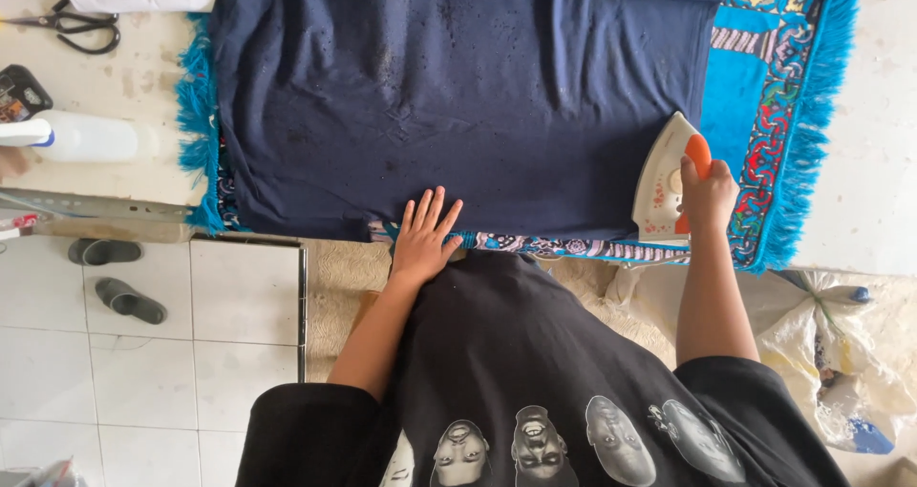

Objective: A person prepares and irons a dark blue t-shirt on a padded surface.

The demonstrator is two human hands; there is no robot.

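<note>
A dark navy garment (pixel 458 86) lies spread flat over a blue patterned mat with turquoise fringe (pixel 764 95). My left hand (pixel 423 237) rests flat on the garment's near hem, fingers spread and holding nothing. My right hand (pixel 705 196) grips the orange handle of a white clothes iron (pixel 664 177), which sits at the garment's right edge, partly on the mat. Small wet spots dot the cloth near the middle and top.
Black scissors (pixel 72 26) and a white spray bottle (pixel 81 136) lie on the surface to the left. A pair of grey slippers (pixel 117 277) sits on the white tiled floor. A plastic bag (pixel 841 353) lies at the lower right.
</note>
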